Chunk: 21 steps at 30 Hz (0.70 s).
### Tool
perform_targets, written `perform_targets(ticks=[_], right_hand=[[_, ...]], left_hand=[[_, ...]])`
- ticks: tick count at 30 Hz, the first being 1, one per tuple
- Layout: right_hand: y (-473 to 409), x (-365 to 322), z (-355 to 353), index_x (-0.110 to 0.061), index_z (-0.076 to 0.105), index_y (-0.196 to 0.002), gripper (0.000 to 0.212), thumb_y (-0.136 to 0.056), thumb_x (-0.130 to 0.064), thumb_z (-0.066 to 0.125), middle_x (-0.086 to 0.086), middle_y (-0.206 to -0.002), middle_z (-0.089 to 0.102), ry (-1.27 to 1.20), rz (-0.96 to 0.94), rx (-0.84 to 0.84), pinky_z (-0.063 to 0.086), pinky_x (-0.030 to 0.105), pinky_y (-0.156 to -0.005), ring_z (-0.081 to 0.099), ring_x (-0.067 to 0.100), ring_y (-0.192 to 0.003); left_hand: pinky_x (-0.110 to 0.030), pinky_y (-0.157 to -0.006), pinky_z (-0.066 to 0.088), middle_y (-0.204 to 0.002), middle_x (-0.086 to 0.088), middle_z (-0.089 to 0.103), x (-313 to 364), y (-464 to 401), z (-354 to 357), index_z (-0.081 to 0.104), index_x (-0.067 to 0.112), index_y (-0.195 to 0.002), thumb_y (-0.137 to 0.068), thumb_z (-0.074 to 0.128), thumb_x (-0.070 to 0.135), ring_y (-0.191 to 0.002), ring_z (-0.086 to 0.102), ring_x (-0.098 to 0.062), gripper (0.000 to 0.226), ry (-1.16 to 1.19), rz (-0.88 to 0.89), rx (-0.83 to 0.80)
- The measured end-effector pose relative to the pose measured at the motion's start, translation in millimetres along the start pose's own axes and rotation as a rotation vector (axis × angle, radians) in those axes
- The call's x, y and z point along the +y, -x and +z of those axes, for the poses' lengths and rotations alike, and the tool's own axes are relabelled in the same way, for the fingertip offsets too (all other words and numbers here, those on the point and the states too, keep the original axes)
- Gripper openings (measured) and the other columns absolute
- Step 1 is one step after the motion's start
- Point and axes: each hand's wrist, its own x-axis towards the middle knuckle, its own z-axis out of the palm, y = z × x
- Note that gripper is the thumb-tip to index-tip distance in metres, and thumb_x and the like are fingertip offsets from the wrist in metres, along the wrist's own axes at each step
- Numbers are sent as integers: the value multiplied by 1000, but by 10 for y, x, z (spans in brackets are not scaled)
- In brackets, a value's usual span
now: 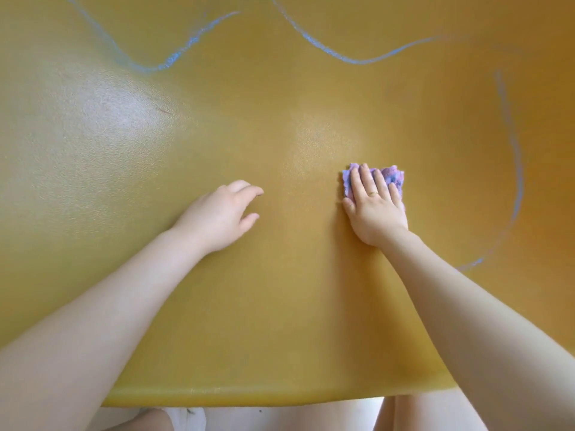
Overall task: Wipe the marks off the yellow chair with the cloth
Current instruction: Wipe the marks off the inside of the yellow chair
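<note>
The cloth is pressed on the yellow chair by the right hand (fingers straight, slightly apart); the left hand, loosely curled, holds nothing. Firm strokes should be led toward the blue marks.

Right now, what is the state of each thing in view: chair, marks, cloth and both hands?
yellow chair: marked, not yet clean.
blue marks: three curved lines, unwiped.
cloth: crumpled, pressed onto the seat.
right hand: fingers straight, pressing on the cloth.
left hand: loosely curled, empty, resting on the seat.
</note>
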Motion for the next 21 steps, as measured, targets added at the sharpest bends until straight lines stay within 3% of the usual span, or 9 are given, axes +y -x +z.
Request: perform_targets(ticks=[2, 4, 6, 8, 11, 15, 19, 21], right_hand=[[311, 107, 53, -23, -1, -148, 54, -99, -37, 19, -5, -157, -6, 17, -23, -39, -1, 36, -115, -5, 15, -144], [747, 245, 103, -16, 20, -146, 53, -99, -38, 16, 2, -155, 18, 70, -102, -11, 16, 39, -113, 19, 21, -142], [1186, 421, 92, -10, 51, -131, 61, -99, -39, 8, 8, -135, 53, 111, -178, 24, 33, 38, -100, 53, 28, -121], [1534, 596, 18, -12, 62, -120, 68, -99, -37, 2, 5, -122, 64, 173, -178, 17, 32, 34, -91, 63, 26, -107], [1785, 715, -78, -17, 63, -118, 69, -99, -37, 0, -2, -119, 65, 235, -216, 22, 32, 32, -91, 65, 21, -105], [1612, 723, -42, -17, 64, -118, 68, -99, -39, 2, 0, -118, 66, 205, -207, 22, 50, 34, -88, 65, 22, -104], [1046, 807, -10, -16, 59, -123, 54, -93, -42, 22, 3, -123, 63, 219, -162, 32, 38, 37, -94, 62, 25, -109], [735, 809, -78, -16, 45, -135, 58, -89, -42, 22, 4, -139, 49, 226, -126, 32, 33, 39, -104, 48, 25, -126]], left_hand=[[-35, -96, 40, -143, 5, 37, 158, -42, 30, 35, 20, -139, -93, 46, 30, -124, 43, -21, 48, -58, 93, -64], [-34, -105, 34, -151, 5, 25, 360, -98, 49, 29, 21, -142, -93, 46, 35, -134, 33, -19, 54, -100, 185, -145], [-33, -112, 23, -157, 3, 7, 578, -150, 68, 24, 20, -144, -89, 52, 42, -142, 21, -17, 66, -152, 277, -218], [-30, -116, 15, -158, 1, -4, 769, -222, 86, 21, 17, -145, -82, 57, 50, -145, 12, -15, 80, -191, 346, -252], [-30, -117, 8, -158, -4, -9, 986, -350, 172, 12, 11, -147, -76, 60, 56, -146, 3, -17, 97, -202, 346, -276], [-32, -118, 1, -156, -9, -17, 1135, -411, 413, -3, 9, -147, -71, 59, 64, -146, -6, -20, 113, -230, 272, -347], [-31, -117, -1, -155, -5, -20, 1095, -408, 541, -8, 12, -147, -72, 57, 66, -145, -11, -16, 113, -185, 238, -369], [-30, -117, -1, -155, -3, -21, 1096, -430, 551, -9, 14, -147, -70, 59, 66, -145, -11, -15, 115, -175, 231, -378]])
